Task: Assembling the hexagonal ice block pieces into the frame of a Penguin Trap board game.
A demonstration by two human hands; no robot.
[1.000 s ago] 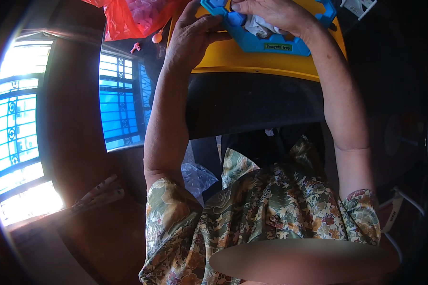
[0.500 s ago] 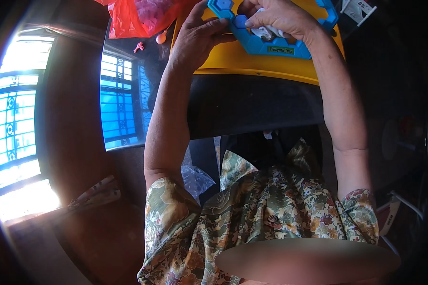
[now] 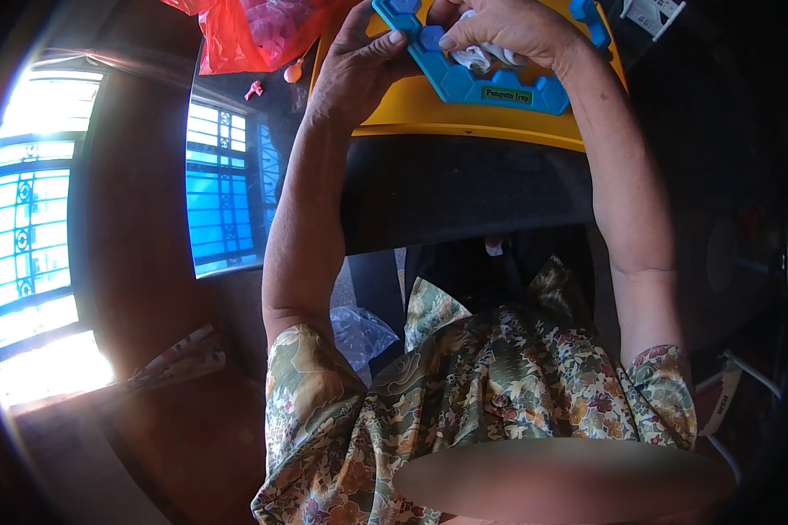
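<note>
The left hand [image 3: 359, 66] grips the near left edge of a blue plastic tray with hexagonal cells and notched rim [image 3: 481, 83], fingers curled shut around it, thumb pressing a raised blue hexagon piece [image 3: 431, 37]. The right hand [image 3: 508, 31] is closed on a crumpled white cloth [image 3: 483, 58], pushing it into the tray's middle. The tray rests on a yellow plastic surface [image 3: 464, 118] at the top of the view. To work it well, the left hand should likely brace the tray flat while the cloth goes cell by cell. A red plastic bag [image 3: 245, 31] lies left of it.
</note>
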